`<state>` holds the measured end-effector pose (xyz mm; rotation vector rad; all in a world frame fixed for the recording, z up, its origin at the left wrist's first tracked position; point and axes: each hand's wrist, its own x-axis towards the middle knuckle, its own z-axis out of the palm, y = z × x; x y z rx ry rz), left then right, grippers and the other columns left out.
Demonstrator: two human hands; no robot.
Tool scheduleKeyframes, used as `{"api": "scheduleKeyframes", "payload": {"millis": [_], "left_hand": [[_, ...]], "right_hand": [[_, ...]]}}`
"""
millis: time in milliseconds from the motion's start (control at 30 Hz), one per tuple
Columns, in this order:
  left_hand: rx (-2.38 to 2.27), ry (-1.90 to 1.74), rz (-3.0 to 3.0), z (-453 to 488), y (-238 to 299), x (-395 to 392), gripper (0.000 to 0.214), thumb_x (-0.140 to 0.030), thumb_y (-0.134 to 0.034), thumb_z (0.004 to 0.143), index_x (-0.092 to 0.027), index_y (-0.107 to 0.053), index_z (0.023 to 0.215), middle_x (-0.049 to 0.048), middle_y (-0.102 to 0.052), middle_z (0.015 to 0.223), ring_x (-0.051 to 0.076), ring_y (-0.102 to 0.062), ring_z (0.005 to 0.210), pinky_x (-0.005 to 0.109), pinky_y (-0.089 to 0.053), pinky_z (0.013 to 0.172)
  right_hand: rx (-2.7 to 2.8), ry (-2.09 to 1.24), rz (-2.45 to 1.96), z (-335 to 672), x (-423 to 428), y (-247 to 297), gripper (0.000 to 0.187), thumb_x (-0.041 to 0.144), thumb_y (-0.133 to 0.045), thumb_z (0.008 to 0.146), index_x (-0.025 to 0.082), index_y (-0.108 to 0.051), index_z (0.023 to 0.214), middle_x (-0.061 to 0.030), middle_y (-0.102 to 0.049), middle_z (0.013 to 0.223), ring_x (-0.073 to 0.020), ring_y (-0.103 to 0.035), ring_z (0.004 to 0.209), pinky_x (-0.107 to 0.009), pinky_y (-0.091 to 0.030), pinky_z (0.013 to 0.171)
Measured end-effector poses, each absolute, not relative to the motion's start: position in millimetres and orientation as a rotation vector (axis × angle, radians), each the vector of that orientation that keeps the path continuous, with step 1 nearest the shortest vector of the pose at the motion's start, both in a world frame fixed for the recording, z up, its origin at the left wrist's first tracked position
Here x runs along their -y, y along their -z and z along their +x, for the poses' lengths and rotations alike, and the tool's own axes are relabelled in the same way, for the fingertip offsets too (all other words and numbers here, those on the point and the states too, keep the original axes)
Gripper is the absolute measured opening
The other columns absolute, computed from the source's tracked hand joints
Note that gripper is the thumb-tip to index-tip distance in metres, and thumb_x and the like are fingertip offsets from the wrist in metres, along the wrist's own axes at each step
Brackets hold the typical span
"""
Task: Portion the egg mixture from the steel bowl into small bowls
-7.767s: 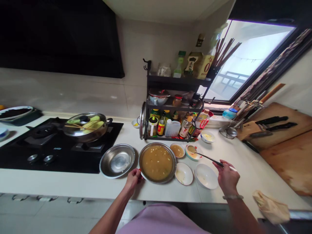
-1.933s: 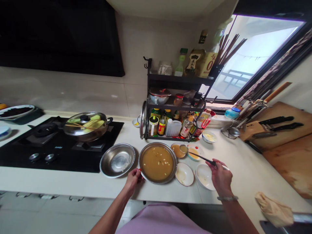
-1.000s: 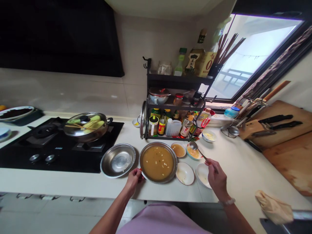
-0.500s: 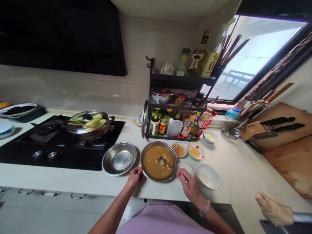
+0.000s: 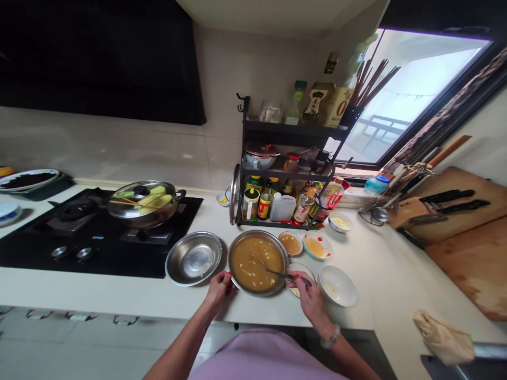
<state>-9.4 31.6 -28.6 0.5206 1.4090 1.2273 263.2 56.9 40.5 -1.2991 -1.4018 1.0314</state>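
A steel bowl (image 5: 232, 274) of brown liquid with pale bits floating in it stands on the counter in front of me. My left hand (image 5: 221, 287) pinches the bowl's rim at its lower left. In my right hand (image 5: 310, 294) is the handle of a metal spoon (image 5: 279, 274), whose head is sunk in the liquid and hidden. Under that hand, partly covered, lies a small white plate (image 5: 295, 291). Left of the full bowl sits a second steel bowl (image 5: 194, 258) with nothing but a few specks inside. A white bowl (image 5: 338, 285) is just right of my right hand.
Behind the bowl, a black rack (image 5: 285, 171) holds bottles and jars. Small bowls of brown sauce (image 5: 290, 243) and orange liquid (image 5: 317, 247) sit right of it. On the left, a lidded pan (image 5: 142, 205) rests on the stove (image 5: 95, 266). A knife block (image 5: 407, 211) stands at right.
The spoon has sunk deeper, so its head no longer shows, and the liquid's surface is stirred. My right hand has shifted slightly right; my left hand has stayed at the rim.
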Motion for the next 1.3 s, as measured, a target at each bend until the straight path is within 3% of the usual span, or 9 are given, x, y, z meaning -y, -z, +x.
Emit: {"api": "scheduleKeyframes", "payload": {"millis": [233,500,933,1300], "left_hand": [[-1.378,-1.231,0.512,-8.8,27.6,-30.8,0.048,-0.06,-0.069,0.056,-0.019,-0.045,0.061,-0.0034,-0.054,0.048,0.007,-0.044,0.043,0.02,-0.031,0.046],[-1.386,-1.233,0.505,-8.9,26.6,-30.7,0.049,-0.061,-0.07,0.053,-0.019,-0.046,0.061,-0.0037,-0.053,0.048,0.008,-0.045,0.044,0.021,-0.031,0.047],[-1.415,-1.234,0.536,-7.4,24.6,-29.8,0.05,-0.062,-0.068,0.053,-0.019,-0.046,0.06,-0.0027,-0.053,0.049,0.009,-0.044,0.044,0.021,-0.03,0.047],[-1.408,-1.243,0.492,-5.9,24.3,-30.9,0.05,-0.06,-0.071,0.051,-0.019,-0.044,0.059,-0.0034,-0.053,0.046,0.007,-0.042,0.042,0.02,-0.028,0.045]], "right_hand": [[0.992,-1.158,-1.311,278.8,-64.8,-41.3,0.038,0.051,-0.066,0.072,0.017,-0.066,0.089,-0.0071,-0.072,0.089,-0.0223,-0.07,0.068,-0.035,-0.056,0.068],[0.755,-1.159,-1.182,281.4,-69.1,-55.2,0.033,0.045,-0.076,0.062,0.017,-0.066,0.077,-0.0026,-0.07,0.079,-0.0187,-0.067,0.061,-0.032,-0.058,0.064],[0.595,-1.097,-1.146,309.1,-83.3,-65.6,0.029,0.035,-0.079,0.055,0.018,-0.064,0.074,-0.0014,-0.069,0.076,-0.0188,-0.067,0.059,-0.034,-0.059,0.066],[0.461,-0.75,-1.127,375.3,-119.3,-66.9,0.026,0.027,-0.077,0.053,0.015,-0.057,0.065,-0.001,-0.065,0.073,-0.0167,-0.065,0.062,-0.036,-0.06,0.066]]}}
